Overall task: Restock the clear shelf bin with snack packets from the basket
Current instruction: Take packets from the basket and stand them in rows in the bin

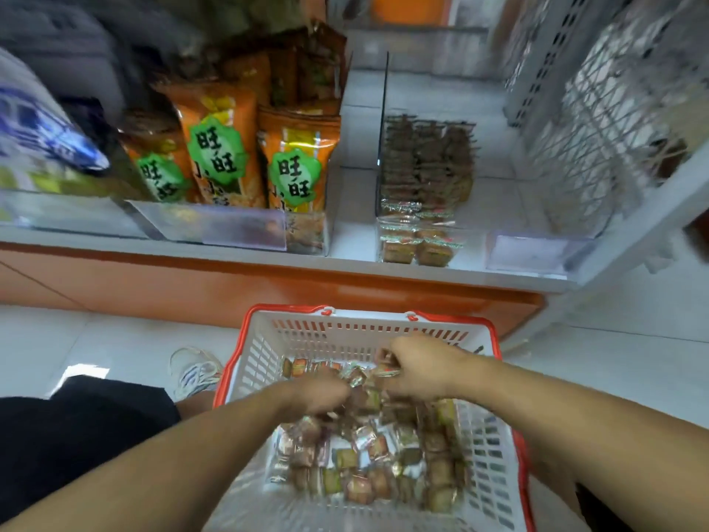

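A white plastic basket (268, 351) with a red rim stands on the floor below the shelf and holds several small brown snack packets (368, 466). Both my hands are inside it. My left hand (318, 397) is curled down among the packets, and motion blur hides what it holds. My right hand (418, 368) is closed on a few snack packets near the basket's far side. Above, the clear shelf bin (387, 147) on the white shelf holds rows of the same brown packets, packed toward its front.
Tall orange snack bags (295, 163) fill the bin to the left of the clear one. A white wire rack (598, 109) rises on the right. The shelf base (268, 289) is orange. My shoe (195, 372) and dark-clothed knee (76, 435) are left of the basket.
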Motion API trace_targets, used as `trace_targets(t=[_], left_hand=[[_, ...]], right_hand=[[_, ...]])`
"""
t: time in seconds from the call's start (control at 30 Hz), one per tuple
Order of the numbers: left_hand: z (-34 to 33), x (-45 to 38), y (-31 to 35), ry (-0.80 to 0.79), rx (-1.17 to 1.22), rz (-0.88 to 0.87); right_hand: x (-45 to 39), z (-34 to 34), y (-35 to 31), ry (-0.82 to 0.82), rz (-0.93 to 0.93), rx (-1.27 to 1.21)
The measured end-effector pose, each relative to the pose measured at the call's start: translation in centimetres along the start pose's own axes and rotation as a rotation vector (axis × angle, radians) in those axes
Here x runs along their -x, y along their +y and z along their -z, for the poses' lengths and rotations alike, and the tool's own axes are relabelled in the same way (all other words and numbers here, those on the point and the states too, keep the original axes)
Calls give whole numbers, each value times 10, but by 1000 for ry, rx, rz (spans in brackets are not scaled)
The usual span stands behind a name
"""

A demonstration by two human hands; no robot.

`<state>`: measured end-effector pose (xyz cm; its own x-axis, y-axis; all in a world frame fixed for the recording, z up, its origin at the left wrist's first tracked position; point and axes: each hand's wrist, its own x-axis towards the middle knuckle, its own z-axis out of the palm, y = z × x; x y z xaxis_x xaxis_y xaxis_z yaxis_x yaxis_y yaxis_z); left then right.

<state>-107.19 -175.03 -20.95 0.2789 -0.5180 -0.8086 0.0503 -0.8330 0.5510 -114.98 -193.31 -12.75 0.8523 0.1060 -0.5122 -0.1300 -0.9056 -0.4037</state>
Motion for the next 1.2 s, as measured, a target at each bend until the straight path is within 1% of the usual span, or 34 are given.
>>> trace_targets(t=[0.03,0.1,0.17,0.23,0.3,0.37,0.43,0.53,0.6,0.67,0.87,0.93,1.03,1.13,1.2], left_hand=[[10,18,18,-46,108,-35],[29,58,55,-102,249,-119],[47,97,87,-141,415,-220],[61,134,115,-244,622,-343],[71,165,138,-337,796,-460],[73,180,154,-364,898,-545],[70,184,161,-394,1018,-580],[65,184,162,-424,1144,-655],[65,184,161,-413,1207,-681],[66,183,160,-395,1195,-675],[61,171,170,-230,1185,-662],[64,165,169,-226,1208,-637],[66,161,166,-248,1251,-629],[64,159,165,-240,1243,-634],[64,157,165,-185,1235,-625]], right_hand=[[14,24,-12,85,39,15],[45,70,-32,280,92,-2],[77,107,-46,466,170,-95],[101,131,-54,641,294,-217],[112,138,-57,834,422,-289],[109,132,-60,1017,488,-324],[98,126,-63,1109,536,-319],[89,126,-62,1111,565,-341],[89,128,-56,1102,590,-311],[89,129,-50,1087,599,-262],[85,134,-48,995,552,-255],[88,136,-47,925,533,-256],[94,138,-46,832,467,-331],[97,138,-47,810,448,-395],[98,138,-47,815,408,-393]])
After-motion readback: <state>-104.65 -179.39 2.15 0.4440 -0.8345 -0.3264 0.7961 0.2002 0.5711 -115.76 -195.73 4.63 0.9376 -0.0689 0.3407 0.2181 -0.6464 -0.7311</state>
